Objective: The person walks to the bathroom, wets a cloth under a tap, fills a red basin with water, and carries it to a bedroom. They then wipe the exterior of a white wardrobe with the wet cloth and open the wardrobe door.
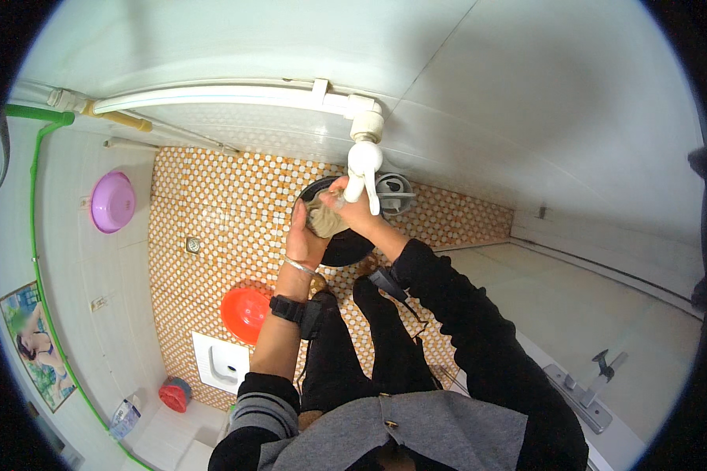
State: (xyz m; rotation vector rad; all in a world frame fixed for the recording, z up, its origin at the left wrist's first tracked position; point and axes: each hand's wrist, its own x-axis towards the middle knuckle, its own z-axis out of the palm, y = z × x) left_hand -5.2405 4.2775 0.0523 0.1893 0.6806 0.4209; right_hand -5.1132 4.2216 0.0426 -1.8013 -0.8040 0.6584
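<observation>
A beige cloth (325, 219) is held between both hands over a black basin (347, 250) on the tiled floor. My left hand (305, 235), with a bracelet at the wrist, supports the cloth from the left and below. My right hand (353, 206) grips its upper right part, with some fingers behind the tap. The white plastic tap (364, 162) hangs from the wall pipe directly above, its spout close to my right hand. Clear water seems to run over the cloth near the fingers. The basin's far side is partly hidden by the hands and cloth.
A grey and white container (396, 194) stands right of the basin. A red basin (246, 315) lies near a squat toilet (221, 362). A floor drain (193, 245) is to the left. A purple basin (113, 202) hangs on the left wall, and a glass panel (589, 294) is at right.
</observation>
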